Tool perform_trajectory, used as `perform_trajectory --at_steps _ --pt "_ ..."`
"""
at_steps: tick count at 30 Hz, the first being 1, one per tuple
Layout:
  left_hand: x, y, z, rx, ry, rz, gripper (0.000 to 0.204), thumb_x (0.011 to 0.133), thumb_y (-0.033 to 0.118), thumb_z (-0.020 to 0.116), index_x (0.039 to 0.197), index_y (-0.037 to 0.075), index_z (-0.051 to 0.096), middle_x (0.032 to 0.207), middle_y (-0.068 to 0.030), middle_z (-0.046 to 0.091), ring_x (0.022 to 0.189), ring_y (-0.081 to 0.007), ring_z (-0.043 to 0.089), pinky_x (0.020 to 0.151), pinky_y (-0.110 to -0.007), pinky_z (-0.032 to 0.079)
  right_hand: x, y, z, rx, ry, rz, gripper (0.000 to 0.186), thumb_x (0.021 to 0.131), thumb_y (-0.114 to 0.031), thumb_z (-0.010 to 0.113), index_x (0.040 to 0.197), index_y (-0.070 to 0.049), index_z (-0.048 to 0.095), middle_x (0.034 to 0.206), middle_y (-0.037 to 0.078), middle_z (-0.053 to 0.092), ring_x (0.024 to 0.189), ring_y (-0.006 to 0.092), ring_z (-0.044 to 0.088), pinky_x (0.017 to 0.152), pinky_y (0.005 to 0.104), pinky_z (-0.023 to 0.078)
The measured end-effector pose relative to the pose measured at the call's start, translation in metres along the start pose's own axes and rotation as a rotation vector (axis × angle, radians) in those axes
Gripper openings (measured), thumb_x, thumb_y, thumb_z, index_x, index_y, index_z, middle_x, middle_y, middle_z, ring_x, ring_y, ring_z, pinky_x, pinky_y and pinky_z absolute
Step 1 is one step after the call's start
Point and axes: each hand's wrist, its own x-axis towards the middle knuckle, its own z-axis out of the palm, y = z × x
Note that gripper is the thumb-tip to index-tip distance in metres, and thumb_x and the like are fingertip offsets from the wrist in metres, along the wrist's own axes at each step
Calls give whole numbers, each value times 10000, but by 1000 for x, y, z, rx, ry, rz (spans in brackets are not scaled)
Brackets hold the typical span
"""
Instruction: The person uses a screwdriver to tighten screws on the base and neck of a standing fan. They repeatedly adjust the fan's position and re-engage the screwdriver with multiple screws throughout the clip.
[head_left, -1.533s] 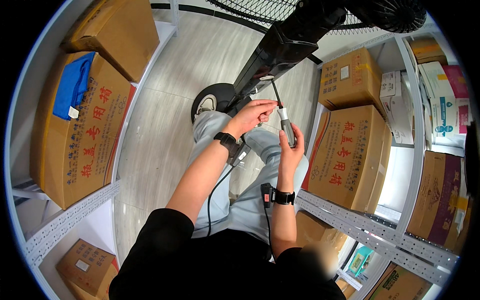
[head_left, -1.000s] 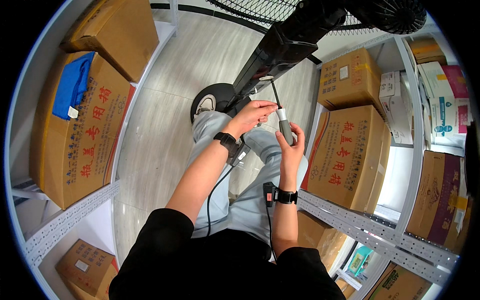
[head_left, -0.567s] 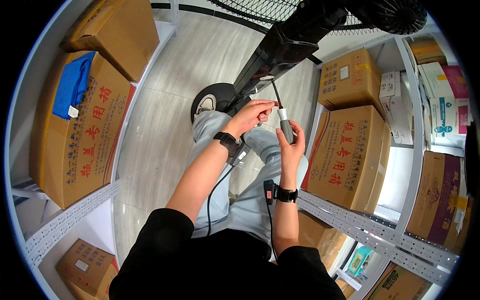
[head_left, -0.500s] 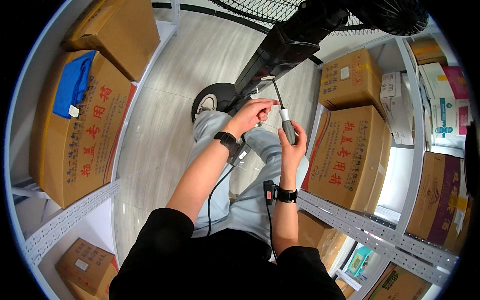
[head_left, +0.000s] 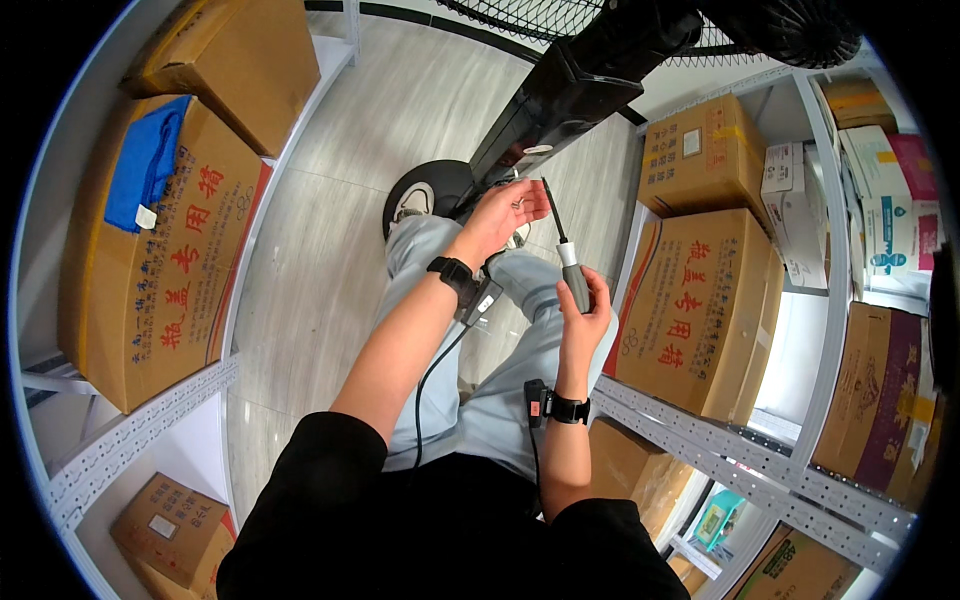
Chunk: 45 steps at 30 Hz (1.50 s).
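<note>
My right hand (head_left: 586, 302) is closed around the grey and white handle of a screwdriver (head_left: 572, 270). Its thin dark shaft points up and away, the tip close to the fingertips of my left hand (head_left: 503, 214). That left hand is turned palm up with its fingers stretched out. A small shiny bit shows at its fingers, too small to name. Just beyond both hands rises the black column of a standing fan (head_left: 545, 120), with a pale oval spot low on its face. The screwdriver tip is apart from the column.
The fan's round black base (head_left: 425, 190) rests on the floor by my shoe. Shelving with cardboard boxes (head_left: 690, 310) runs along the right. On the left shelf a blue cloth (head_left: 148, 165) lies over another large box (head_left: 190, 270). Cables (head_left: 425, 400) hang from my wrist straps.
The screwdriver tip has come away from the fan column as my right hand drew back slightly. My left hand's fingers have uncurled, and its palm now faces up.
</note>
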Motion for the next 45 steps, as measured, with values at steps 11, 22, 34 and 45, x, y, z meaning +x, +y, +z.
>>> perform_trajectory --at_steps 11,22,34,45 --pt "-9 8 -18 92 161 39 240 931 183 542 1007 -34 609 953 -130 646 911 -232 630 829 -370 522 -17 -4 -9 -77 -61 -47 351 750 -73 767 1077 -33 646 992 27 602 864 119 566 767 255 468" --pt "-13 23 -32 68 327 -27 173 843 99 533 940 -2 635 808 -59 605 684 -129 535 639 -271 465 -15 -99 -9 0 -37 -186 348 787 -89 748 1098 10 626 976 61 618 872 127 583 778 252 471" --pt "-16 29 -34 92 327 -7 169 893 105 522 944 19 658 699 -4 518 541 -89 393 466 -219 330 -14 -119 11 -137 48 -330 325 796 -107 746 1077 10 632 975 83 622 871 147 595 785 271 473" --pt "-20 29 -21 139 291 -19 180 882 101 497 953 22 642 648 29 457 498 -75 347 468 -236 305 -8 -139 23 -31 -111 -29 364 904 -229 646 1156 31 600 788 34 630 581 59 583 431 187 378"
